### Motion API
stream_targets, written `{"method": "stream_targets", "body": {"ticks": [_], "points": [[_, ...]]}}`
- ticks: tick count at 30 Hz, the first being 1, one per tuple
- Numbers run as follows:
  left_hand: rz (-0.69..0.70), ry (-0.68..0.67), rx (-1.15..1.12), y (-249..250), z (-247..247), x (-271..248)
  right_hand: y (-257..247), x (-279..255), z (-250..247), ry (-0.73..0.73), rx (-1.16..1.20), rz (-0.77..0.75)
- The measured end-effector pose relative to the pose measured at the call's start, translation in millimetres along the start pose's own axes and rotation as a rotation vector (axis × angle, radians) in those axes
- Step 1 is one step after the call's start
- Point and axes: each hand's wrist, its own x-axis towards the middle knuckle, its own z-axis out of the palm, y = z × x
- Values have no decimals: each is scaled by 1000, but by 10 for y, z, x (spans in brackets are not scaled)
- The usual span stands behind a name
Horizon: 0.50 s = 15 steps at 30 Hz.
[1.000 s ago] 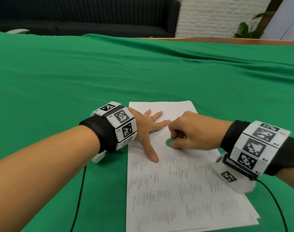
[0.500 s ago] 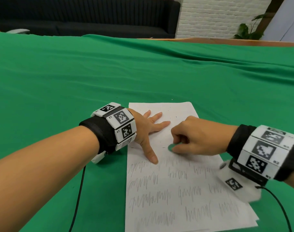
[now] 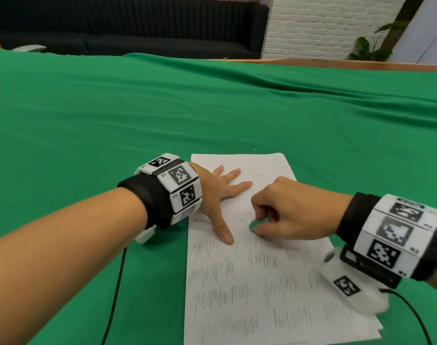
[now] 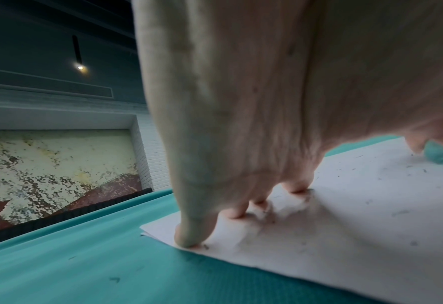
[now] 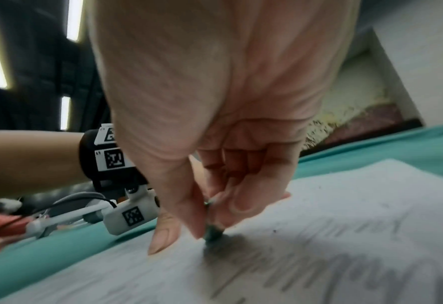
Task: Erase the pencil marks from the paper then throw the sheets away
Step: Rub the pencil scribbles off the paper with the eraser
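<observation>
Rubbing: my right hand (image 3: 290, 215) pinches the eraser (image 3: 256, 224) tight, tip on the top scribble row.
Brace: left hand (image 3: 218, 195), fingers flat and spread, pins the paper (image 3: 257, 290) to the cloth (image 3: 212, 108).
Technique: I'd use short strokes away from that brace, so the sheets don't buckle.

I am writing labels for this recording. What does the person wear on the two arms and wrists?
Both forearms are bare, without sleeves. The left wrist and the right wrist each carry a black strap with white blocks printed with black-and-white square codes. Below each strap sits a white camera housing, and a thin black cable leads away from it.
</observation>
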Motion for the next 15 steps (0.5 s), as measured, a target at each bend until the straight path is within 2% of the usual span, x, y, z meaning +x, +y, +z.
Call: {"method": "stream_targets", "body": {"ticks": [3,8,11,15], "points": [[-1,-4,0,12,-7,1,75,19,-67,35,-44,69],[2,-6,-3,6,-4,4,27,10,-8,10,-22,21],[3,-7,-1,8,-11,4,112,27,-77,46,-61,97],[5,-5,-10,4,-1,4,-6,1,-6,0,-3,18]]}}
